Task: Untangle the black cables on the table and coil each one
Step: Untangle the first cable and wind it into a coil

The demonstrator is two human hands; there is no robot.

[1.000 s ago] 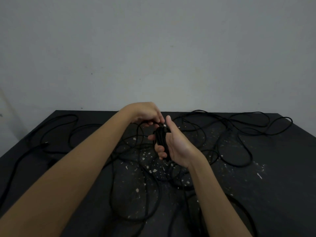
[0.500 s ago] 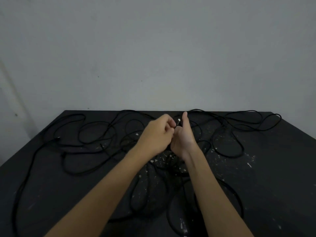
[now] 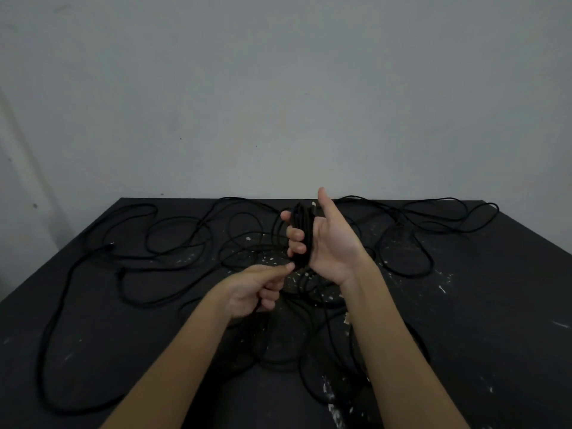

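I have the right hand (image 3: 332, 243) raised over the table's middle, fingers curled round a part-wound coil (image 3: 301, 233), thumb straight up. Just below it, the left hand (image 3: 253, 289) pinches the coil's lower end between thumb and forefinger, its other fingers curled. By my reading, one cable is partly coiled and none finished. The loose cables (image 3: 185, 243) sprawl in crossing loops from left to far right over the paint-flecked table (image 3: 501, 305). I can read no brand, label or writing.

Bare forearms (image 3: 173, 360); left hand (image 3: 247, 294) and right hand (image 3: 332, 246) seem bare too, dimly lit.
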